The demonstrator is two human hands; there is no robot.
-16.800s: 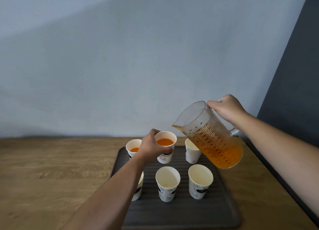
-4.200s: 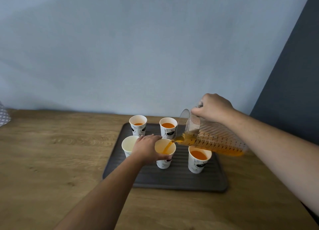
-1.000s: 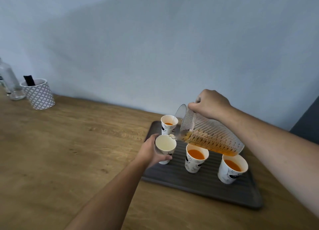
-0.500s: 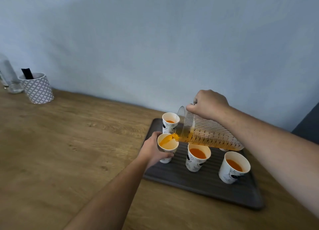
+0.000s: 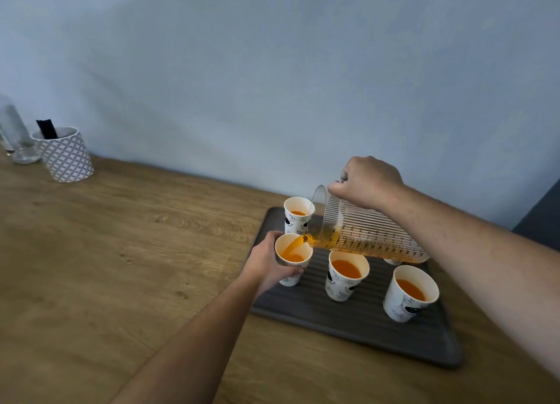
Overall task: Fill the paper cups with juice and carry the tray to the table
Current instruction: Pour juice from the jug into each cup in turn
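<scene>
A dark ribbed tray (image 5: 357, 321) lies on the wooden counter (image 5: 121, 267) with several white printed paper cups on it. My left hand (image 5: 266, 264) grips the front-left cup (image 5: 293, 259) by its side. My right hand (image 5: 365, 181) holds the handle of a clear ribbed pitcher (image 5: 363, 236), tilted almost flat, and orange juice streams from its spout into that cup. The back-left cup (image 5: 298, 218), the front-middle cup (image 5: 347, 274) and the front-right cup (image 5: 409, 293) hold juice. Another cup is mostly hidden behind the pitcher.
At the far left of the counter stand a patterned white pot (image 5: 65, 155) with a dark stick in it and a clear glass bottle (image 5: 18, 136). A pale blue wall runs behind. A dark panel (image 5: 542, 221) shows at the right edge.
One second ago the front-left cup was empty with the spout just above it. Half a second ago the stream began. Now juice has pooled in the cup's bottom and the pitcher is tipped further.
</scene>
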